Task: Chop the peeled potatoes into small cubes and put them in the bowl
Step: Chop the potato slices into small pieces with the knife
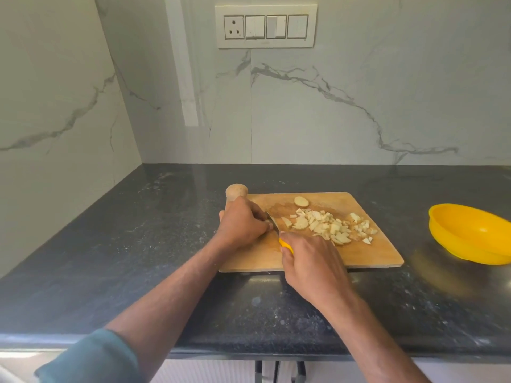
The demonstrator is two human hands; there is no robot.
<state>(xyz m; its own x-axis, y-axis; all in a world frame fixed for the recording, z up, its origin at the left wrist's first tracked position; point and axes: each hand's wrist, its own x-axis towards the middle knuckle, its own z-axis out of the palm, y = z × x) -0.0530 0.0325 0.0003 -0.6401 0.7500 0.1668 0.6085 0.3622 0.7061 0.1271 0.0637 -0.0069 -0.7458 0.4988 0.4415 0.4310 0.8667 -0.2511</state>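
Observation:
A wooden cutting board (367,246) lies on the dark counter. A pile of small potato cubes (333,226) covers its middle, with a potato slice (301,201) behind it. My right hand (309,261) grips a yellow-handled knife (284,244) whose blade (272,222) points toward my left hand. My left hand (240,225) is curled over something at the board's left end; what it holds is hidden under the fingers. A whole potato (236,191) sits just behind that hand. The yellow bowl (470,233) stands to the right of the board and looks empty.
The dark speckled counter (138,244) meets marble walls at the back and left. A switch panel (265,26) hangs on the back wall. The counter's front edge runs along the bottom, with cabinet fronts (215,371) below.

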